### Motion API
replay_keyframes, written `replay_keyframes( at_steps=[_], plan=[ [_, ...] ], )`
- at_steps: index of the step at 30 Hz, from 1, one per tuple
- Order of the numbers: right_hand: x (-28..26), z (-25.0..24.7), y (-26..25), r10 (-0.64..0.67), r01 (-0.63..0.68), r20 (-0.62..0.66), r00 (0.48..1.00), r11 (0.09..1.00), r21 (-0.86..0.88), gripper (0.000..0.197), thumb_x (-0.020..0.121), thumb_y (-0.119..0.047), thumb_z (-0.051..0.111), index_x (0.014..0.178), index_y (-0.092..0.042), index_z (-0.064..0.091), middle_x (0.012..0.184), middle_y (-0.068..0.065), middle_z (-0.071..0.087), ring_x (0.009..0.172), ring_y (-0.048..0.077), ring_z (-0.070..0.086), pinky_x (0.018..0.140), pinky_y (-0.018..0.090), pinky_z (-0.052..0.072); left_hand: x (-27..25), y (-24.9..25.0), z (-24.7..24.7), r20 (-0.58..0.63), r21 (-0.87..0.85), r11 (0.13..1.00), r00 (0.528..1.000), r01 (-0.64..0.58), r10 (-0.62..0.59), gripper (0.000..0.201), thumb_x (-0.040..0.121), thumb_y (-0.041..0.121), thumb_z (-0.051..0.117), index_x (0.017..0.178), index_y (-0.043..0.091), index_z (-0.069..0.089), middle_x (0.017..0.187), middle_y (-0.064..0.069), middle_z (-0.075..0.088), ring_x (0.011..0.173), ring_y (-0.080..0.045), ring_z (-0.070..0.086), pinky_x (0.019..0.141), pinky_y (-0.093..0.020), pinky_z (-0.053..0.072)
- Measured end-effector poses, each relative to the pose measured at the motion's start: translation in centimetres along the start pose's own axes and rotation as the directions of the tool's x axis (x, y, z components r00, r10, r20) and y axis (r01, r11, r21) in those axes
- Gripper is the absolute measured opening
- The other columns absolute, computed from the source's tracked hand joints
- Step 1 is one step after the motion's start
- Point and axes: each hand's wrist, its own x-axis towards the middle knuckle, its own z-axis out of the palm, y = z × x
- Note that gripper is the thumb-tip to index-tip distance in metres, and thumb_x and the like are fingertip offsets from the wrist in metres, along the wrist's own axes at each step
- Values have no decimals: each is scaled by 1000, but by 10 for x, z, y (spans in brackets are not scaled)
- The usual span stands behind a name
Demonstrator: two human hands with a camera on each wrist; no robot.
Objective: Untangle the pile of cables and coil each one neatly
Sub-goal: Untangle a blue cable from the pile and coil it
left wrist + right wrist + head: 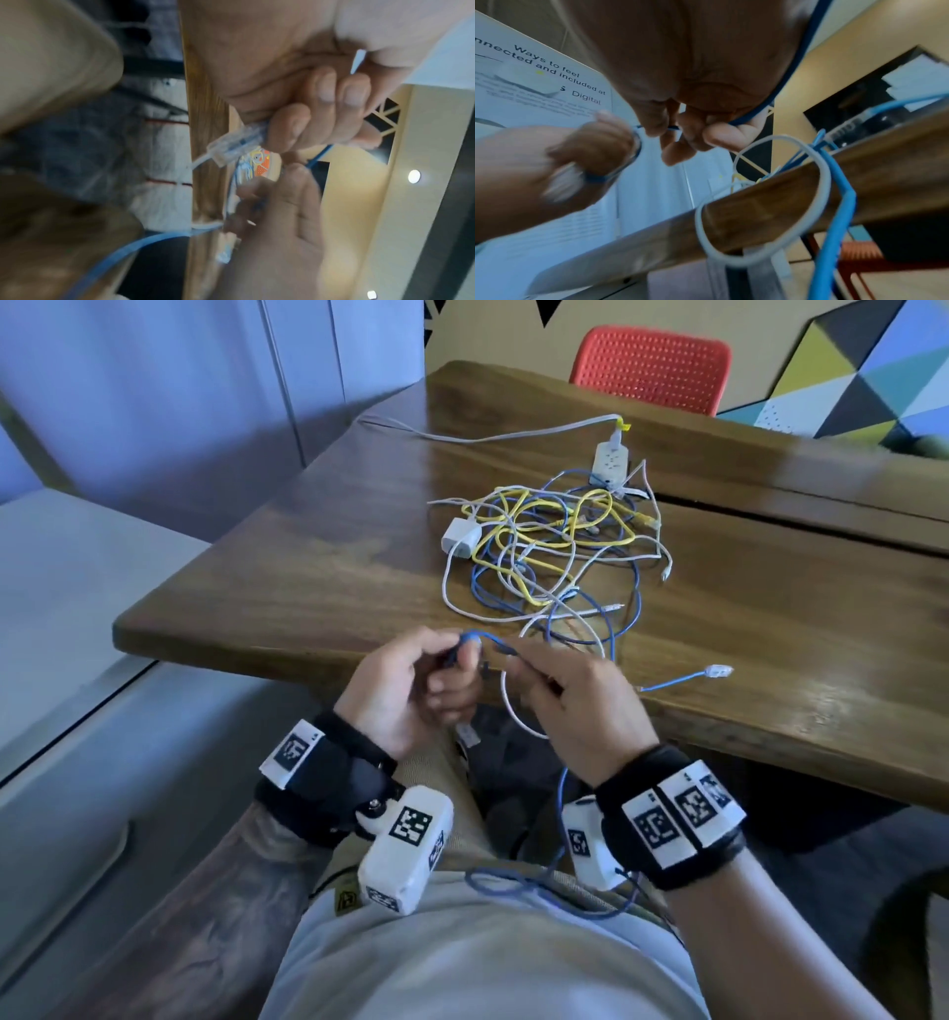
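Observation:
A tangle of yellow, blue and white cables (554,541) lies on the wooden table (308,567). At the table's near edge, both hands work on one blue cable (488,639). My left hand (452,654) curls its fingers around the cable's end, where a clear connector (231,146) sticks out below the fist. My right hand (518,660) pinches the same cable (752,116) just beside it. The slack of the blue cable (539,886) droops onto my lap. A white cable loop (765,199) hangs over the table edge below the right hand.
A second clear connector on a blue lead (719,671) rests near the table's front edge on the right. A white power strip (608,459) and a white charger block (461,537) sit in the tangle. A red chair (652,369) stands behind the table.

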Motion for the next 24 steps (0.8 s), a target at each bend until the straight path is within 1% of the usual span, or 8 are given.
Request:
replay_keyframes(
  at_steps=[4, 8, 11, 13, 15, 18, 21, 24],
  plan=[
    [-22, 32, -5, 22, -30, 213, 977, 999, 33, 20, 100, -42, 43, 105, -30, 58, 92, 3, 73, 89, 32, 68, 73, 43, 53, 4, 14, -1, -14, -318, 940, 992, -124, 126, 25, 91, 17, 37, 89, 10, 60, 61, 6, 35, 53, -10, 33, 55, -24, 39],
    [-29, 34, -7, 13, -15, 324, 946, 1000, 6, 36, 100, -47, 38, 106, -21, 62, 95, 4, 72, 93, 31, 66, 75, 46, 53, 12, 6, 3, -103, -150, 966, 975, -212, 198, 27, 101, 12, 32, 101, 5, 59, 68, 4, 44, 59, -10, 42, 65, -24, 42],
    [-30, 23, -9, -3, 21, 381, 924, 999, -42, 24, 100, -38, 46, 105, -21, 62, 94, 4, 71, 93, 31, 64, 75, 43, 52, 15, -13, 4, -136, 126, 942, 935, -312, 328, 18, 98, 8, 40, 101, 3, 57, 70, -1, 55, 62, -15, 52, 69, -29, 48],
    [-29, 15, -12, -20, 44, 416, 909, 998, -48, 12, 99, -31, 52, 94, -22, 58, 86, -1, 66, 89, 29, 62, 72, 39, 49, 14, -23, 2, -66, 437, 827, 904, -354, 422, 18, 98, 10, 41, 101, 4, 58, 75, -5, 62, 69, -21, 59, 73, -31, 51],
    [-27, 7, -16, -40, 67, 409, 912, 996, -52, 13, 97, -29, 55, 85, -24, 57, 76, -4, 56, 78, 28, 57, 66, 38, 44, 11, -30, 0, 52, 722, 600, 891, -346, 451, 17, 99, 10, 42, 101, 6, 58, 79, -6, 66, 73, -20, 63, 75, -28, 52],
    [-17, -11, -11, 6, 16, 296, 955, 997, -70, 15, 90, -35, 64, 84, -21, 62, 67, -6, 56, 63, 18, 47, 61, 39, 47, 7, -33, 2, 187, 886, 348, 923, -306, 335, 17, 98, 17, 45, 90, 14, 60, 77, 1, 65, 72, -14, 61, 71, -33, 48],
    [-8, -28, 6, 90, -95, 192, 977, 995, 14, 26, 83, -36, 79, 84, -24, 56, 66, -5, 60, 62, 14, 52, 59, 38, 46, 5, -29, 7, 145, 830, 525, 981, -191, 129, 23, 96, 19, 47, 83, 3, 56, 65, -15, 59, 54, -26, 52, 53, -40, 43],
    [-1, -34, 13, 110, -135, 163, 981, 979, 155, 27, 83, -29, 80, 84, -27, 53, 73, -4, 64, 67, 21, 61, 65, 46, 53, 5, -25, 16, 189, 757, 633, 982, -161, 24, 7, 91, 8, 54, 88, 2, 55, 69, -10, 57, 58, -16, 52, 57, -31, 45]
  ],
)
